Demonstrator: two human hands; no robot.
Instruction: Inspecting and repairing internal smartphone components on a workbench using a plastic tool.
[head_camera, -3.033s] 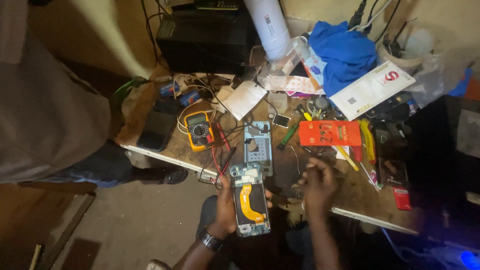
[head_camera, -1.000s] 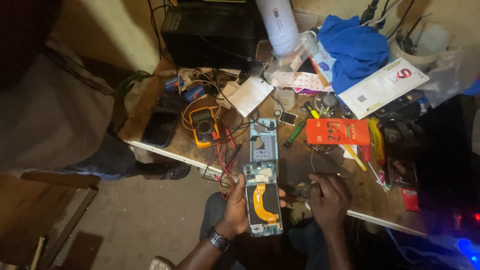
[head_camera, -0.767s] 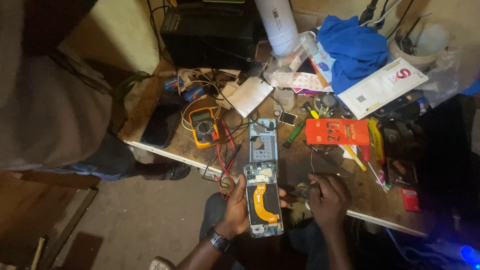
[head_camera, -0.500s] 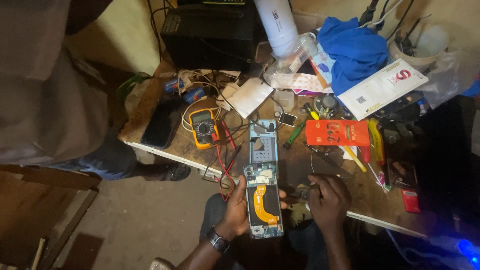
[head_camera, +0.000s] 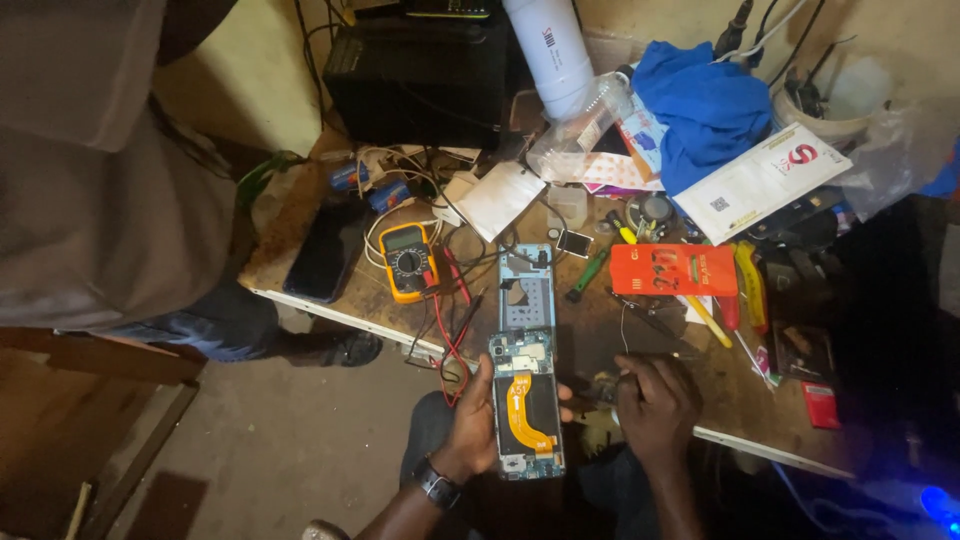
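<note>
Holding steady: left hand (head_camera: 478, 428) fingers wrapped around the left edge of the opened smartphone (head_camera: 527, 405), thumb over the edge near the top, back cover off, orange flex cable (head_camera: 527, 410) and board exposed. Phone sits at the near edge of the tabletop (head_camera: 640, 345), partly overhanging toward the lap, same spot as a second ago.

Right hand (head_camera: 655, 400) fingers curled together, apparently around a thin tool I can't make out; whether it's actually pinched on something, cannot tell from this view. Three seconds ago that hand was further up over the tabletop, right of the phone; now it's pulled in close beside the phone's right edge and has barely shifted over the last second. Reads as settled into fine work at the phone rather than fetching parts.

Outward from the hands:
- second phone frame (head_camera: 526, 288), blue-grey, lying just beyond the held phone, unmoved.
- yellow multimeter (head_camera: 407, 262) to the far left of it, red and black leads trailing toward the phone.
- dark phone (head_camera: 326, 252) face down at the left end.
- orange-red flat packet (head_camera: 672, 270) to the right, screwdrivers (head_camera: 745, 285) just beside it.
- blue cloth (head_camera: 708, 105) and white tube (head_camera: 548, 50) at the far side.
- another person's trouser leg (head_camera: 90, 200) at left, apart from the work.
</note>
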